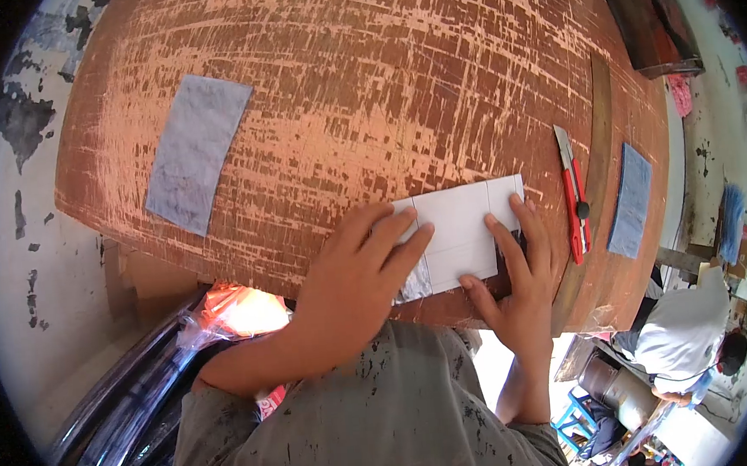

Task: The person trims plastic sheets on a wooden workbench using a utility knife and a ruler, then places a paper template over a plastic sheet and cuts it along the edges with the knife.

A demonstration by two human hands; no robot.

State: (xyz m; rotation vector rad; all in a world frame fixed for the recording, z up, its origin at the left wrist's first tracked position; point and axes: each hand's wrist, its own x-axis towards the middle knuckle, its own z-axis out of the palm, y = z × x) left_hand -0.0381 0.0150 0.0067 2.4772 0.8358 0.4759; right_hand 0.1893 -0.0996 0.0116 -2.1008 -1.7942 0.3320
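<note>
A white rectangular sheet with thin ruled lines (pixel 457 223) lies near the table's front edge, under both hands. My left hand (pixel 346 274) rests flat on its left side, fingers stretched out. Spread fingers of my right hand (pixel 520 279) touch the sheet's right part, and the thumb lies at its lower edge. Below my left fingertips a shiny silvery patch (pixel 415 285) shows at the sheet's lower left corner. A dark piece shows partly beneath the right fingers; its kind is hidden. To the right lies a red utility knife (pixel 575 197), its blade pointing away from me.
A blue-grey rectangular piece (pixel 199 154) lies on the scratched brown table (pixel 330 106), left; a smaller one (pixel 629 200) lies right. Between knife and smaller piece runs a long wooden strip (pixel 598 131). Beyond stands a dark box (pixel 650 19). Another person (pixel 683 328) is at lower right.
</note>
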